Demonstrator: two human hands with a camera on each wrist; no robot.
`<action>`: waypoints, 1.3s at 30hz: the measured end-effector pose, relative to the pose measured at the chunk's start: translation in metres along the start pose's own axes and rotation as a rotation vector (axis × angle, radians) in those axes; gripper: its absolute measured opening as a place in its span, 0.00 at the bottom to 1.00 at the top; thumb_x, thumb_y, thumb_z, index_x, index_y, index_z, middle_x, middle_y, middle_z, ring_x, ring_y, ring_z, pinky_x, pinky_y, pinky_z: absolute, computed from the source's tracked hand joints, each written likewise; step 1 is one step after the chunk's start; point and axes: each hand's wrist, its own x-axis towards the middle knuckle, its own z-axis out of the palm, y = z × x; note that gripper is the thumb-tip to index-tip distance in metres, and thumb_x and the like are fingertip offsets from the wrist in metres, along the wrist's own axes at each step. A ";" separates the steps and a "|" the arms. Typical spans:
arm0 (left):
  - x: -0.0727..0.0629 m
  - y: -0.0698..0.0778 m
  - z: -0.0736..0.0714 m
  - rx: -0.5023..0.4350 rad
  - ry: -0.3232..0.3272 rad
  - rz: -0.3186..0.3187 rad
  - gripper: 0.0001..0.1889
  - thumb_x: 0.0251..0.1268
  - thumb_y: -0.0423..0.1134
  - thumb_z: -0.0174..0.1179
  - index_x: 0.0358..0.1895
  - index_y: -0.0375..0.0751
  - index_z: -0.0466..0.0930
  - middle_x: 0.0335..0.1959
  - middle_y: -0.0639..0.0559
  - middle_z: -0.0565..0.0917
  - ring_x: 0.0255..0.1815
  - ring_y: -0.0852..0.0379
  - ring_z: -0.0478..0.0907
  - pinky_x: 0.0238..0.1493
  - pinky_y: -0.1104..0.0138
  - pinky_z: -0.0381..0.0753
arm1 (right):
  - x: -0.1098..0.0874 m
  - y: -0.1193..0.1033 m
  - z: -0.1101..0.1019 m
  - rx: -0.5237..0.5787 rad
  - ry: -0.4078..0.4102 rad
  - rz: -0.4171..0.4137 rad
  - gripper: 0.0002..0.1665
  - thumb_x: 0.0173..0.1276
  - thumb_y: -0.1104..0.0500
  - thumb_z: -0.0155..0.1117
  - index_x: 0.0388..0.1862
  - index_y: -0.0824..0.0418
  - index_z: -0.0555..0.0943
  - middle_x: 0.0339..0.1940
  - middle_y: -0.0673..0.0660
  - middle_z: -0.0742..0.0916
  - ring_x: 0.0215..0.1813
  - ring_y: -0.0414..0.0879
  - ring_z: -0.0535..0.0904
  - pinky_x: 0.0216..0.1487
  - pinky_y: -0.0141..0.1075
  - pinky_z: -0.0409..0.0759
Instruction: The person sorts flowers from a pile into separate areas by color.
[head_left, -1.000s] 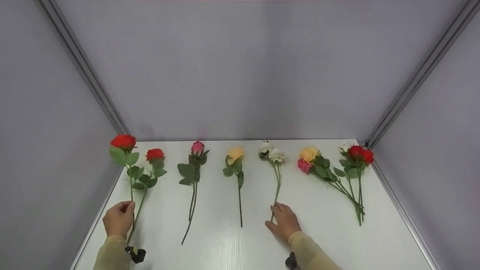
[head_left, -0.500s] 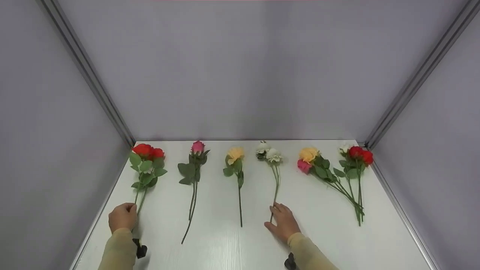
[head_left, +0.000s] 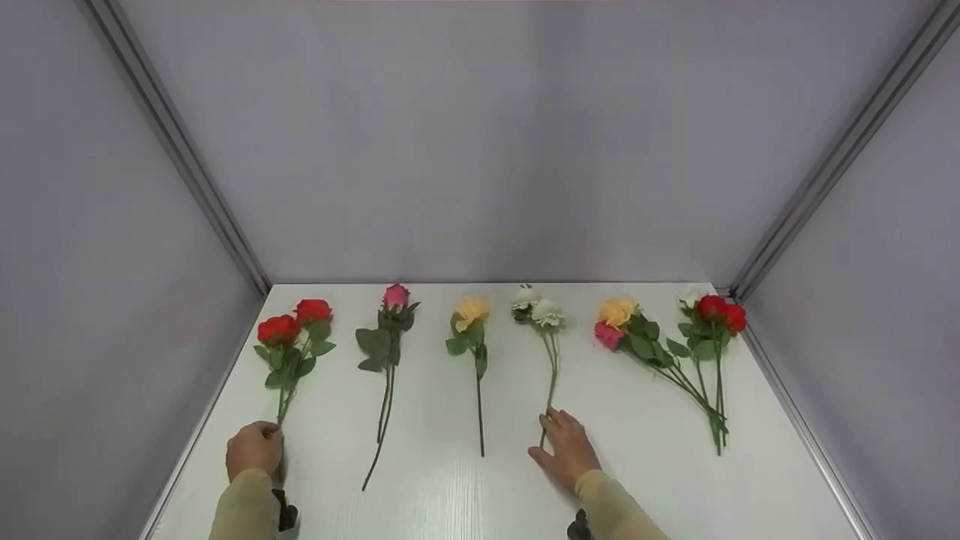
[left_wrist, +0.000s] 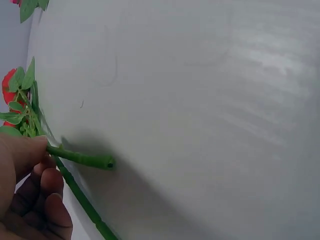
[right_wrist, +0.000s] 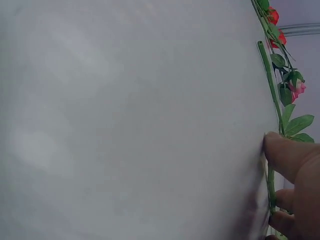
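My left hand [head_left: 255, 450] pinches the lower stem of a red rose [head_left: 278, 330] between thumb and fingers. In the left wrist view, the cut end of that stem [left_wrist: 92, 160] sticks out past the fingertips. A second red rose [head_left: 313, 309] lies beside it, their stems meeting close to the hand; its lower stem [left_wrist: 82, 197] runs below the fingers. My right hand [head_left: 570, 450] rests on the table, fingers spread, fingertips touching the lower stem of the white roses [head_left: 547, 313]. The right wrist view shows thumb and fingers along a green stem [right_wrist: 271, 190].
Between the hands lie a pink rose [head_left: 396, 296] with two stems below it and a yellow rose [head_left: 472, 309]. To the right are a yellow rose [head_left: 617, 311], a pink rose [head_left: 608, 335] and red roses [head_left: 712, 307] with crossed stems. Grey walls enclose the white table [head_left: 427, 517].
My left hand has moved right and toward the near edge, lowering the red rose from the far left corner to beside the other red rose. The right hand stays nearly still.
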 end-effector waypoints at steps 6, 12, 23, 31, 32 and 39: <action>-0.001 -0.001 0.005 -0.008 0.028 0.001 0.14 0.67 0.35 0.52 0.48 0.29 0.80 0.37 0.35 0.83 0.37 0.39 0.80 0.37 0.49 0.76 | -0.001 0.002 0.002 0.020 0.004 -0.024 0.37 0.65 0.45 0.65 0.64 0.67 0.72 0.67 0.66 0.72 0.69 0.66 0.62 0.66 0.58 0.59; 0.000 0.003 0.007 -0.010 0.019 -0.035 0.15 0.67 0.36 0.50 0.49 0.28 0.78 0.38 0.35 0.82 0.39 0.39 0.79 0.38 0.49 0.75 | -0.002 0.003 0.002 0.051 -0.011 0.004 0.37 0.65 0.45 0.65 0.65 0.66 0.71 0.69 0.64 0.71 0.71 0.64 0.61 0.67 0.58 0.58; -0.001 0.010 0.004 -0.027 0.056 -0.038 0.17 0.67 0.38 0.50 0.49 0.26 0.77 0.38 0.32 0.81 0.40 0.36 0.79 0.40 0.47 0.74 | -0.002 0.003 0.003 0.124 -0.015 0.054 0.35 0.69 0.44 0.59 0.68 0.62 0.70 0.71 0.62 0.69 0.73 0.63 0.57 0.66 0.64 0.53; -0.002 0.014 0.001 -0.026 0.080 -0.031 0.18 0.69 0.40 0.50 0.49 0.26 0.77 0.37 0.35 0.81 0.37 0.40 0.78 0.37 0.49 0.74 | -0.009 0.009 -0.011 0.213 -0.027 0.069 0.41 0.70 0.38 0.54 0.73 0.60 0.62 0.70 0.63 0.70 0.72 0.63 0.60 0.67 0.60 0.56; -0.002 0.014 0.000 -0.026 0.094 -0.027 0.18 0.69 0.40 0.49 0.49 0.27 0.77 0.36 0.36 0.81 0.36 0.41 0.78 0.37 0.49 0.74 | -0.011 0.012 -0.016 0.230 -0.030 0.074 0.41 0.71 0.38 0.54 0.73 0.61 0.62 0.70 0.63 0.70 0.71 0.63 0.61 0.67 0.59 0.57; -0.018 0.033 -0.009 -0.046 0.167 0.031 0.15 0.69 0.38 0.52 0.47 0.28 0.79 0.32 0.39 0.81 0.33 0.45 0.77 0.34 0.53 0.73 | -0.025 0.064 -0.074 0.227 0.125 0.205 0.31 0.70 0.46 0.60 0.64 0.63 0.73 0.59 0.61 0.80 0.61 0.57 0.75 0.61 0.52 0.69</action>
